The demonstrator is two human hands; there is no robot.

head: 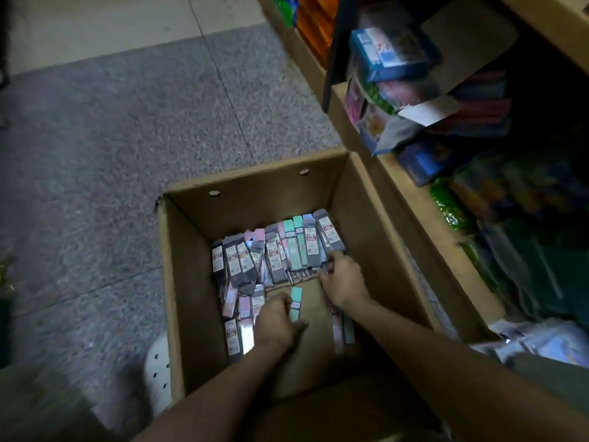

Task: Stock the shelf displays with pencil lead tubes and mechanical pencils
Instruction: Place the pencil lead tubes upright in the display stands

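Seen from the head camera, an open cardboard box [188, 282] sits on a speckled grey floor [111, 138], with both bare arms reaching down into it; the left hand [275, 325] is closed around a mint-green lead tube [296, 303], pinched between thumb and fingers above the bare box bottom; the right hand [344, 279] is curled narrow, fingertips on the near ends of a row of packaged tubes [287, 250] lying along the far side. More packs [239, 327] lie at the left of the box and two [342, 327] at the right; stocked shelves [414, 90] stand to the right, blurred.
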